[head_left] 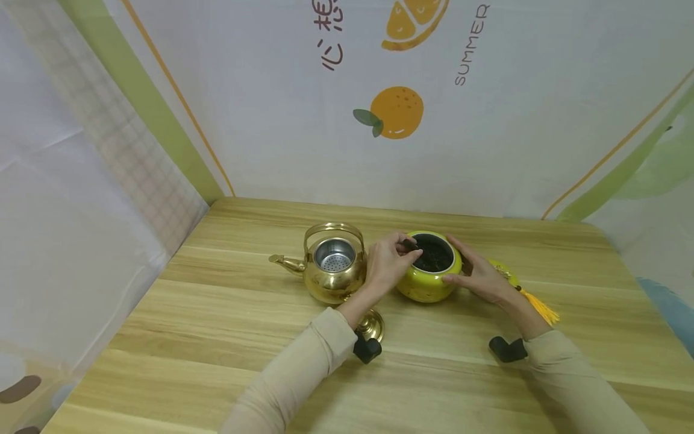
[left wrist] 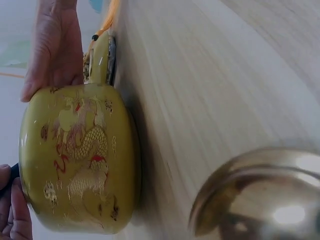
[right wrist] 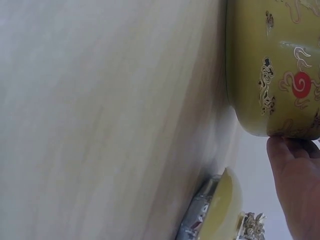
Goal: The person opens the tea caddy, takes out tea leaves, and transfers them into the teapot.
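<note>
- A glossy yellow, round-bellied ceramic-looking jar (head_left: 425, 288) with a gold-and-red dragon design is set upright on the pale wood-grain counter (head_left: 162, 337), its mouth uncovered, dark contents (head_left: 436, 259) visible inside.
- A small dark item (head_left: 410, 244), too indistinct to identify, is pinched between thumb and fingers of the left hand (head_left: 387, 259) at the jar's mouth.
- The jar's right side is gripped by the right hand (head_left: 479, 277).
- A shiny brass kettle (head_left: 331, 287) fitted with a perforated steel strainer (head_left: 334, 260) is placed left of the jar; a round brass lid (head_left: 372, 326) is laid nearer the person.
- A yellow lid (head_left: 505, 272) with an orange tassel (head_left: 542, 307) is seen right of the jar.
</note>
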Motion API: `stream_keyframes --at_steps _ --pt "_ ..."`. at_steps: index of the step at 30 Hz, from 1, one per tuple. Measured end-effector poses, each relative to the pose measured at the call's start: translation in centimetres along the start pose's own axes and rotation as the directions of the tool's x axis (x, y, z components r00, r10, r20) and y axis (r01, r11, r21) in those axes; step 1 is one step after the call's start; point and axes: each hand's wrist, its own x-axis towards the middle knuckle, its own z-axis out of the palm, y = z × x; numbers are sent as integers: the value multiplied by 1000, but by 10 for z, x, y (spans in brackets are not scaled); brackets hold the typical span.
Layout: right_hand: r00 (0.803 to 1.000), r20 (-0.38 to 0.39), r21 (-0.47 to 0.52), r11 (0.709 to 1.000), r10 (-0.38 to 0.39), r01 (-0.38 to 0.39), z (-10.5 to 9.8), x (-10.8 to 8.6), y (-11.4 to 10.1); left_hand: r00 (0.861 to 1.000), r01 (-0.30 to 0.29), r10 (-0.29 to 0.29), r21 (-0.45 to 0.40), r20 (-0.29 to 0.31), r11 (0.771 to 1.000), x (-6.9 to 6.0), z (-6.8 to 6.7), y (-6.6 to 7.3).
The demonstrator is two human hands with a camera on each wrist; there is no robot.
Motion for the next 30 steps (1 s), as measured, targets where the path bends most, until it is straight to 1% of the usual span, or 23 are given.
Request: stream_keyframes --at_steps 3,6,11,15,20,26,30 --pt "1000 0 -4 1000 8 -8 0 0 0 999 7 -8 10 32 1000 0 3 3" --pt "1000 -1 2 1000 10 -10 0 1 1 999 13 -14 13 51 1000 0 4 6" --pt "1000 -8 4 1000 4 -4 -1 1 2 998 17 -18 21 64 1000 1 5 8" --pt "1000 -8 3 1000 6 -6 -1 1 4 998 33 -34 15 59 999 1 5 8" --pt "1000 -9 0 1000 4 -4 1 1 4 998 60 -60 -14 35 998 1 5 5" --pt "1000 -16 -11 1000 1 -2 1 0 3 997 77 -78 -99 -4 992 -2 4 3" --pt "1000 -19 -14 1000 2 -3 1 -1 2 994 101 -106 -176 -19 979 -5 3 2"
